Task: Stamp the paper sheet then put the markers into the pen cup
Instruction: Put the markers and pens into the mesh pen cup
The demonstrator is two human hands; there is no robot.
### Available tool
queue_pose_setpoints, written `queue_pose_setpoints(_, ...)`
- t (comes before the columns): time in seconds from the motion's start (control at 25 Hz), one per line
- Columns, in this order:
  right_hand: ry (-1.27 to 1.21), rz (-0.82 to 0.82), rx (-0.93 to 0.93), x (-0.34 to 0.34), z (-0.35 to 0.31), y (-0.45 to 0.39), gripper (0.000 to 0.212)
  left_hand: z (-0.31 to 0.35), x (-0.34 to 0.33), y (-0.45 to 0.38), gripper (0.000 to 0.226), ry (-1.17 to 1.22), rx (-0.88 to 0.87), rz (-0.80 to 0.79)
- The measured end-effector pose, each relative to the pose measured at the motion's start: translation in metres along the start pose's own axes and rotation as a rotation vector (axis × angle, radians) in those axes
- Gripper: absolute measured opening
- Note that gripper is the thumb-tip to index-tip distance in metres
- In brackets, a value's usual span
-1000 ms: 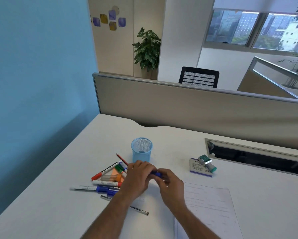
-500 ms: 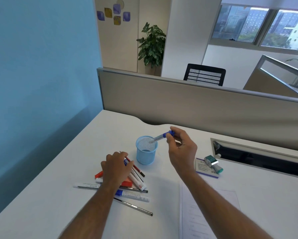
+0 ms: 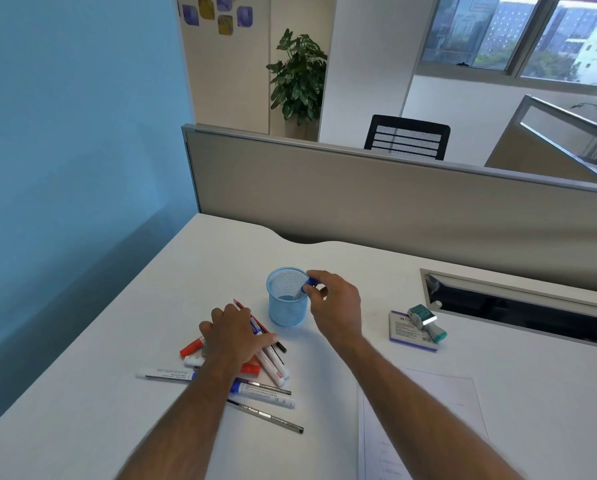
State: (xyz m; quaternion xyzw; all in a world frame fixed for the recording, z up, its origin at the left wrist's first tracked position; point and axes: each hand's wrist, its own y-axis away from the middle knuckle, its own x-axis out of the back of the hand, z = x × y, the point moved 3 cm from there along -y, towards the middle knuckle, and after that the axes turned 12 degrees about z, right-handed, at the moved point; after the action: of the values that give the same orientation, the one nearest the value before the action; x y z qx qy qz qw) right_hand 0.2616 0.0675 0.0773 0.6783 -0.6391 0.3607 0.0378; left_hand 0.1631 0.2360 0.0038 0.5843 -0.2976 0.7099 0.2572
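Right hand (image 3: pixel 335 306) pinching blue-capped marker (image 3: pixel 307 285) inside round mesh pen cup (image 3: pixel 286 308); left hand (image 3: pixel 236 336) flat on markers (image 3: pixel 266 393)

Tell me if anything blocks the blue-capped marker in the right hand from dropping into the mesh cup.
Nothing visible does. The right hand holds the blue-capped marker at the rim of the pen cup, its lower end already inside. The cup's mouth is open, and the left hand rests on the pile, clear of it.
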Motion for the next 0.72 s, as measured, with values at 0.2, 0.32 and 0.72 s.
queue_pose_setpoints(0.2,-0.057,0.172,-0.037,0.012,0.006,0.019,0.036,0.002,0.002,0.003,0.073,0.106,0.058,0.002)
queue_pose_setpoints(0.32,-0.127,0.242,-0.086,0.020,0.016,0.038,0.035,0.003,0.008,0.006,0.058,0.236,0.125,0.044)
queue_pose_setpoints(0.72,-0.202,0.010,-0.056,0.005,0.016,0.079,0.036,0.014,0.048,0.021,0.019,1.039,0.127,0.350)
